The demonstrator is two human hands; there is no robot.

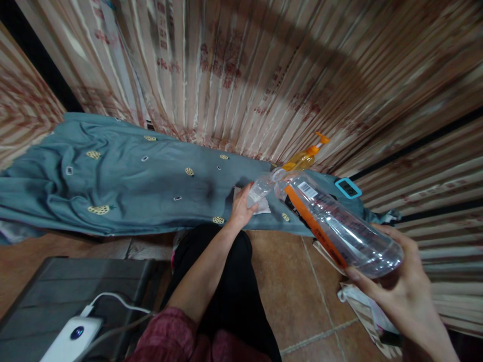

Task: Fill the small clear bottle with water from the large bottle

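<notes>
My right hand (400, 286) grips the base of a large clear plastic bottle (332, 221) with an orange label strip, tilted so its open neck points down to the left. Its mouth meets a small clear container (260, 190), which my left hand (241, 206) holds wrapped in its fingers above a white tissue on a grey-blue cloth (132, 181). My left forearm reaches forward over my black-clad leg.
The patterned grey-blue cloth lies along striped curtains (264, 75). An orange pump bottle (305, 157) and a small blue-framed digital device (347, 188) sit behind the big bottle. A dark box with a white power bank (73, 336) and cable is at lower left. Tiled floor (294, 296) lies below.
</notes>
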